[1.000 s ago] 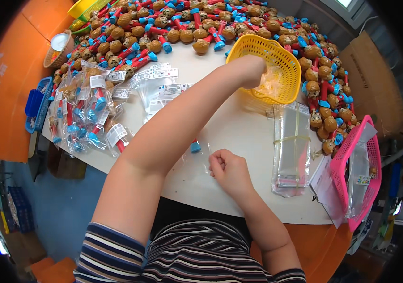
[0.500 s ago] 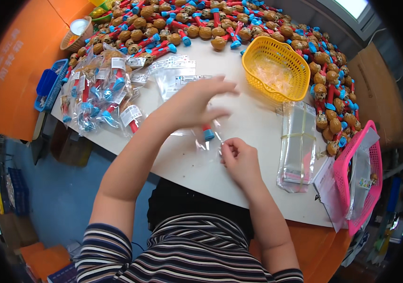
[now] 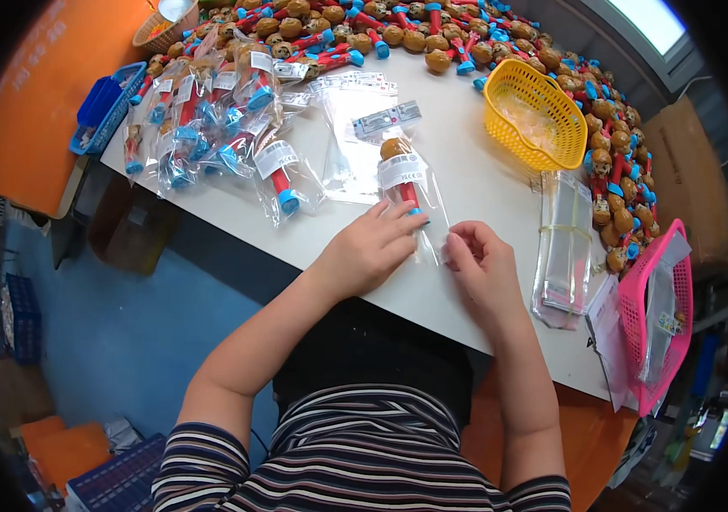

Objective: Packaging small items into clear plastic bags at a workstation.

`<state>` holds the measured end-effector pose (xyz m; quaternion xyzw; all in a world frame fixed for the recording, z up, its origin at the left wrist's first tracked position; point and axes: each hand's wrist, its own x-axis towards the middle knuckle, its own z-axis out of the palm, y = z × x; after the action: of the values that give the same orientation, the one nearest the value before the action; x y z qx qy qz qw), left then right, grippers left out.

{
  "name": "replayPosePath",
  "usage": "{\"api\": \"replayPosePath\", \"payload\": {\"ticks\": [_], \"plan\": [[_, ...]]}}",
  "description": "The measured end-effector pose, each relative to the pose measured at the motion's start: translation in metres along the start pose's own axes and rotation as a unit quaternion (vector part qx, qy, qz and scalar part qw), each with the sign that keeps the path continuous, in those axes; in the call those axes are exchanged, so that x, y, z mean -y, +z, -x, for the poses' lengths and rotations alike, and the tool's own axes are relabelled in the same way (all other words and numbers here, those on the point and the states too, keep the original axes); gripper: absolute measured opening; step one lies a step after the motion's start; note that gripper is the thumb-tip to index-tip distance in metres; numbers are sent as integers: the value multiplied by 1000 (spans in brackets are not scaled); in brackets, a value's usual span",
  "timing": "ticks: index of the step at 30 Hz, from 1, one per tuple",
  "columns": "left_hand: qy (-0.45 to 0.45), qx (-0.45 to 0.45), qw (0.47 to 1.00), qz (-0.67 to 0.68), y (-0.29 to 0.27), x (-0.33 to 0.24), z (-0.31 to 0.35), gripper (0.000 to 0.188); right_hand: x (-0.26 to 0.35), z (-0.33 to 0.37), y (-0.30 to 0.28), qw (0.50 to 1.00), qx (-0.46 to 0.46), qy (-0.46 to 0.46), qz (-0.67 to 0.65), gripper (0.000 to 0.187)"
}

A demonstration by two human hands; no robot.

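Note:
In front of me on the white table lies a clear plastic bag [image 3: 432,218] with a toy [image 3: 407,189] inside. The toy has a brown round head, a red stem and a blue base, and a white label band crosses the bag. My left hand [image 3: 368,247] rests with fingers stretched and apart over the bag's lower left part, by the blue base. With thumb and fingertips, my right hand [image 3: 485,260] pinches the bag's lower right edge. Flat clear bags with printed tops [image 3: 355,145] lie just beyond.
Bagged toys [image 3: 210,128] pile up at the left beside a blue basket [image 3: 112,107]. Loose toys [image 3: 440,38] line the far and right edges. A yellow basket [image 3: 551,149], a banded stack of clear bags [image 3: 565,247] and a pink basket [image 3: 634,320] stand to the right.
My left hand has come down from above the table onto the bag's lower part. The toy in its bag now shows fully. My right hand keeps its pinch; the view has shifted slightly.

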<state>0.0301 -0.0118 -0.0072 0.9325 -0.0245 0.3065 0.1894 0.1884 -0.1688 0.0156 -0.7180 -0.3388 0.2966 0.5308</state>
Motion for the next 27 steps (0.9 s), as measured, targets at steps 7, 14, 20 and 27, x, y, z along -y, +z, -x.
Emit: {"api": "replayPosePath", "payload": {"ticks": [7, 14, 20, 27], "plan": [[-50, -25, 990, 131, -13, -8, 9, 19, 25, 9, -10, 892, 7, -306, 333, 31], [-85, -27, 983, 162, -10, -14, 19, 18, 0, 0, -6, 738, 50, -549, 389, 27], [-27, -15, 998, 58, -16, -5, 42, 21, -2, -3, -9, 766, 81, -535, 347, 22], [-21, -85, 995, 43, -18, -13, 33, 29, -2, -1, -10, 783, 114, -513, 333, 21]]}}
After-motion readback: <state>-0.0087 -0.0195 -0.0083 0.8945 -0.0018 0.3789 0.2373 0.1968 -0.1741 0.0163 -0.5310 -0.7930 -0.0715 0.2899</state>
